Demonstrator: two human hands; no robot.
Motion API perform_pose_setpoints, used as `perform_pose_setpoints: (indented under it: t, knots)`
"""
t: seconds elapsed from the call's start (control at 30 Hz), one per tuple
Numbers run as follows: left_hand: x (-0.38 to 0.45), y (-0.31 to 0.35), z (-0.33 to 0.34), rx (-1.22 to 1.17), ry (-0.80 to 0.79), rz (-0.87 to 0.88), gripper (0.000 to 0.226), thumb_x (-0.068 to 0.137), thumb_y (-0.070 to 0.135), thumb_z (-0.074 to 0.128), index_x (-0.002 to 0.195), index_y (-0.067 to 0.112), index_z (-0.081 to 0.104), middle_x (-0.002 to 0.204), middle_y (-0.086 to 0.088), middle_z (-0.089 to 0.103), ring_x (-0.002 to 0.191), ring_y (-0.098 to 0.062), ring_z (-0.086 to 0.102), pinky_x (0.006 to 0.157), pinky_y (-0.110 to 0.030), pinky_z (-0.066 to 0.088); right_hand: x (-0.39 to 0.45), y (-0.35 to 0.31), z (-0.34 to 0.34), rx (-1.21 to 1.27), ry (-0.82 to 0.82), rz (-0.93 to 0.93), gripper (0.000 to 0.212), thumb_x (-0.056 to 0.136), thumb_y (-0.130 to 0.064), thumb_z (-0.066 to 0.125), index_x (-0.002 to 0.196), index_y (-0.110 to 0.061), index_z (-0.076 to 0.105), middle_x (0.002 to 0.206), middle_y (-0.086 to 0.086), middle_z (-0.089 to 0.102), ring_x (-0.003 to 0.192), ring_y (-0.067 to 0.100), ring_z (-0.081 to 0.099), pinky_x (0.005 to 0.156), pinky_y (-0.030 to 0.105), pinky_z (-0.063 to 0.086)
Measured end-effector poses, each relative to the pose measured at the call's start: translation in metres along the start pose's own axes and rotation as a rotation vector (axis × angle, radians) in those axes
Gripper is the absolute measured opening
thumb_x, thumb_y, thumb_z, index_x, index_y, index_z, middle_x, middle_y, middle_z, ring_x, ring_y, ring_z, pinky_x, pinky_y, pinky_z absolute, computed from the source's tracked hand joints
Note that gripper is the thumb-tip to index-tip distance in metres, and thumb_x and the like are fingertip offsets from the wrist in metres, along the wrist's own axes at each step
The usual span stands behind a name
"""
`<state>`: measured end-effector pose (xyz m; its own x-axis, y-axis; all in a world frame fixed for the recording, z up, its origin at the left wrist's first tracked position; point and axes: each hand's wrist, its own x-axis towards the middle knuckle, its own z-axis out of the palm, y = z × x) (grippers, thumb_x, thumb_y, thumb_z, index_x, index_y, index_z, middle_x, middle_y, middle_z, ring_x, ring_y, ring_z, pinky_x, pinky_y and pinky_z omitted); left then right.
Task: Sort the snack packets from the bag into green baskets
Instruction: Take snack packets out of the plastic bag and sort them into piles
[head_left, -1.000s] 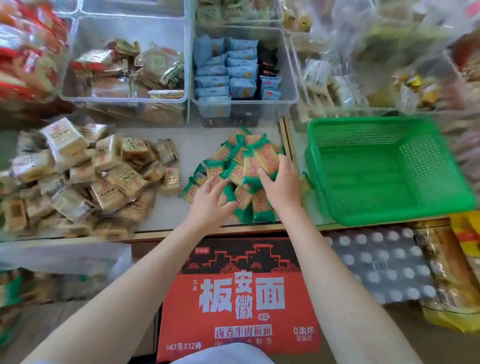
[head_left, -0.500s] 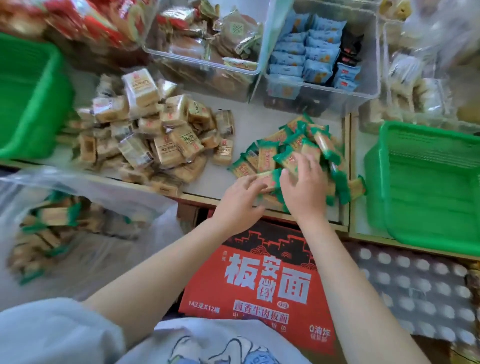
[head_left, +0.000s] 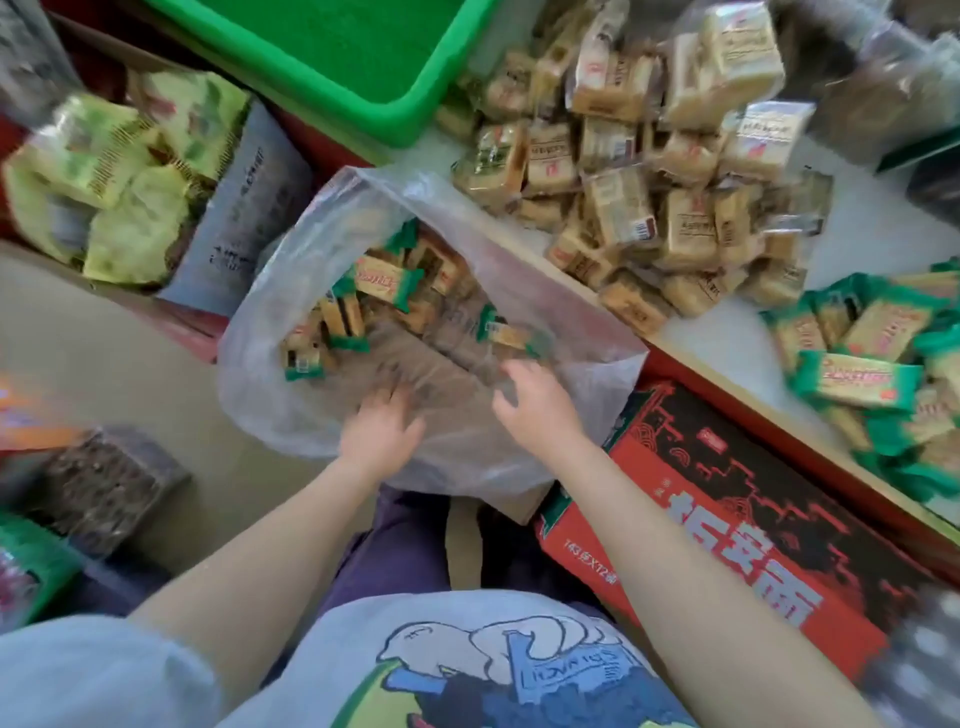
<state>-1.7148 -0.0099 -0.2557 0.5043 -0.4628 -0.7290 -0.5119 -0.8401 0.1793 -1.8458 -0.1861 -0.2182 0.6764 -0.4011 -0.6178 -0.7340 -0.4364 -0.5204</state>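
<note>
Both hands empty, as far as the blur lets us judge: our left hand (head_left: 382, 434) and right hand (head_left: 540, 402) reach over the near lip of the clear plastic bag (head_left: 519, 291), fingers loosely spread toward its contents, pinching nothing that we can make out; whether they touch the film we cannot tell. Bag: low, left of the shelf edge, mouth gaping, a fair number of green-ended snack packets (head_left: 382, 283) loose inside. Shelf (head_left: 857, 228), far right: one heap of tan packets (head_left: 639, 156), one heap of green-ended packets (head_left: 857, 374) at the right edge, none of them in a basket. Green basket (head_left: 332, 57), far centre: what we see of its floor holds no packets. Near right: red carton (head_left: 727, 525). Our assessment: emptying well begun, bag not yet cleared, basket filling not yet started
</note>
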Motion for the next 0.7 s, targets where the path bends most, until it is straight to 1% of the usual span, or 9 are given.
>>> perform_pose_setpoints:
  t: [0.07,0.17,0.27,0.33,0.37,0.43,0.53,0.63,0.7]
  knots:
    - [0.011,-0.013,0.001,-0.069,-0.049,0.022,0.061,0.104,0.047,0.037,0.158,0.023,0.022,0.162,-0.009,0.025,0.143,-0.032,0.032,0.112,-0.045,0.035,0.030,-0.006,0.008,-0.074,-0.020,0.012,0.053,0.102,-0.026,0.052,0.152,-0.011,0.040,0.154,0.010,0.041,0.140,0.028,0.040,0.106,0.039,0.041]
    - [0.018,-0.024,0.003,-0.172,-0.073,0.061,0.059,0.105,0.047,0.036,0.158,0.027,0.021,0.166,-0.004,0.019,0.149,-0.029,0.023,0.118,-0.047,0.026,0.066,-0.006,0.024,-0.271,0.058,0.005,0.057,0.098,-0.019,0.056,0.151,-0.011,0.039,0.158,0.013,0.034,0.141,0.033,0.037,0.104,0.043,0.043]
    - [0.020,-0.031,0.006,-0.194,-0.081,0.085,0.060,0.105,0.049,0.036,0.159,0.029,0.020,0.166,-0.002,0.017,0.150,-0.028,0.019,0.118,-0.044,0.024,0.089,-0.004,0.035,-0.327,0.057,0.156,0.070,0.099,-0.022,0.055,0.159,-0.014,0.019,0.164,0.013,0.022,0.145,0.037,0.031,0.106,0.046,0.041]
    - [0.022,-0.037,0.007,-0.205,-0.068,0.095,0.060,0.104,0.051,0.035,0.158,0.030,0.020,0.167,0.001,0.017,0.151,-0.024,0.016,0.120,-0.042,0.020,0.098,-0.002,0.039,-0.361,0.076,0.230,0.075,0.100,-0.025,0.054,0.160,-0.017,0.009,0.164,0.013,0.021,0.141,0.038,0.036,0.099,0.047,0.045]
    - [0.024,-0.039,0.008,-0.218,-0.068,0.101,0.060,0.104,0.052,0.035,0.158,0.031,0.021,0.167,0.002,0.017,0.152,-0.022,0.015,0.121,-0.041,0.018,0.100,-0.001,0.041,-0.380,0.109,0.240,0.075,0.100,-0.023,0.053,0.160,-0.017,0.008,0.162,0.015,0.024,0.138,0.039,0.040,0.095,0.047,0.046]
    - [0.026,-0.042,0.006,-0.227,-0.079,0.112,0.059,0.104,0.053,0.034,0.158,0.032,0.022,0.166,0.003,0.018,0.152,-0.022,0.016,0.121,-0.041,0.016,0.107,0.004,0.046,-0.395,0.202,0.245,0.072,0.100,-0.015,0.051,0.160,-0.016,0.011,0.158,0.019,0.032,0.137,0.040,0.041,0.096,0.049,0.046]
    - [0.028,-0.045,0.003,-0.220,-0.097,0.127,0.060,0.103,0.056,0.031,0.157,0.033,0.023,0.166,0.003,0.019,0.152,-0.021,0.016,0.120,-0.041,0.014,0.121,0.018,0.054,-0.373,0.299,0.278,0.069,0.098,-0.020,0.058,0.156,-0.014,0.022,0.151,0.021,0.042,0.135,0.042,0.043,0.104,0.052,0.046]
    - [0.028,-0.044,-0.002,-0.221,-0.126,0.125,0.061,0.103,0.059,0.029,0.158,0.035,0.020,0.166,0.005,0.017,0.152,-0.020,0.015,0.119,-0.040,0.012,0.126,0.017,0.053,-0.206,0.258,0.285,0.064,0.094,-0.034,0.064,0.148,-0.017,0.034,0.143,0.018,0.051,0.129,0.040,0.051,0.101,0.050,0.047]
    - [0.029,-0.044,-0.006,-0.234,-0.155,0.116,0.061,0.102,0.061,0.027,0.158,0.037,0.019,0.167,0.005,0.016,0.153,-0.019,0.014,0.120,-0.041,0.012,0.121,0.000,0.049,-0.087,0.230,0.252,0.065,0.090,-0.042,0.070,0.142,-0.013,0.044,0.140,0.016,0.054,0.127,0.036,0.052,0.099,0.042,0.047]
